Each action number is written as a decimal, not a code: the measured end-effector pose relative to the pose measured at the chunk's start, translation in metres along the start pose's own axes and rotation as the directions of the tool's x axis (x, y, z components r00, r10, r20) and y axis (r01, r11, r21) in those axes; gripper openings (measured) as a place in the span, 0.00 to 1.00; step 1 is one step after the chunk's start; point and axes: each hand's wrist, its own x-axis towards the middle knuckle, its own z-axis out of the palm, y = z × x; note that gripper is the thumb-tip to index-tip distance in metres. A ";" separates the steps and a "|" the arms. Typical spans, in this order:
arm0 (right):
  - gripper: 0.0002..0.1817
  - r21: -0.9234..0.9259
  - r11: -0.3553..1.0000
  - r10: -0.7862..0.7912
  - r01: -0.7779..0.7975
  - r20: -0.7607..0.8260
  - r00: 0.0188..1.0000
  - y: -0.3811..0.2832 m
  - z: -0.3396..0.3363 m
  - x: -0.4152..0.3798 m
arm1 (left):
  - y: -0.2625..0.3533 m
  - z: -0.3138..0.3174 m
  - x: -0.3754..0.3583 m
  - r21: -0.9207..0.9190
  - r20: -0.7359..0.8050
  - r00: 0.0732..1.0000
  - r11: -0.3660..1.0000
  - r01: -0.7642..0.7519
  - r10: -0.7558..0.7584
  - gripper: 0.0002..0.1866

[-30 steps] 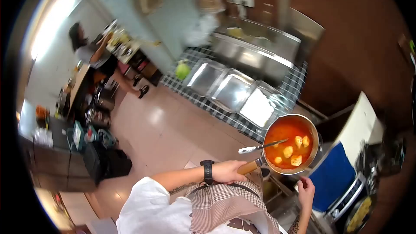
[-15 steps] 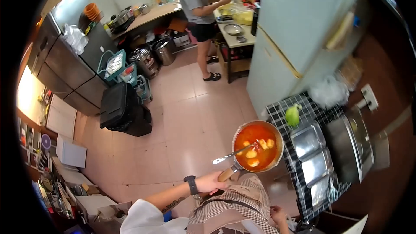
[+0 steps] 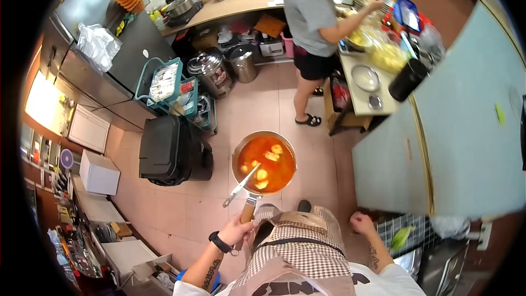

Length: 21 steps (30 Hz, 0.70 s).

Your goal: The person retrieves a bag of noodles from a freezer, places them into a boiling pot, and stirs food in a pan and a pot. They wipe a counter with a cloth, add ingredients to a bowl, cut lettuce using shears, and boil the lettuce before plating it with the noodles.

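Observation:
My left hand (image 3: 235, 230), with a black watch at the wrist, is wrapped round the wooden handle of a saucepan (image 3: 250, 208). Red-orange soup (image 3: 266, 159) with several pale yellow lumps fills much of the pan, held level above the floor. A metal spoon (image 3: 235, 191) leans in it, its handle over the rim towards me. On the other side, my right hand (image 3: 361, 223) hangs with its fingers curled in and nothing visible in them. It is near a black-and-white checked surface (image 3: 383, 225) bearing a green leaf (image 3: 402, 238).
A person in a grey shirt (image 3: 309, 8) works at a food-laden table (image 3: 378, 101) ahead. A black bin (image 3: 164, 151) and teal cart (image 3: 159, 82) stand left; a pale fridge (image 3: 466, 148) is close on the right. Tiled floor (image 3: 263, 98) runs between them.
My view has turned right and moved forward, so the person and table look closer. The saucepan, still in my left hand, has swung left from beside the checked surface; my right hand has risen.

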 end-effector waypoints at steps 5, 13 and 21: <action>0.14 -0.003 0.991 -0.130 0.131 -0.105 0.986 -0.236 -0.056 0.123 | 0.095 -0.081 0.100 -0.123 -0.091 0.994 0.990 -0.066 0.055 0.12; 0.16 -0.081 0.984 0.152 -0.157 -0.063 0.986 -0.280 0.022 0.295 | 0.284 -0.238 0.267 -0.123 -0.003 0.994 0.987 -0.105 0.105 0.12; 0.14 -0.114 0.956 0.293 -0.270 0.334 0.896 -0.414 0.099 0.326 | 0.495 -0.339 0.446 0.010 0.128 0.989 0.997 -0.073 0.071 0.12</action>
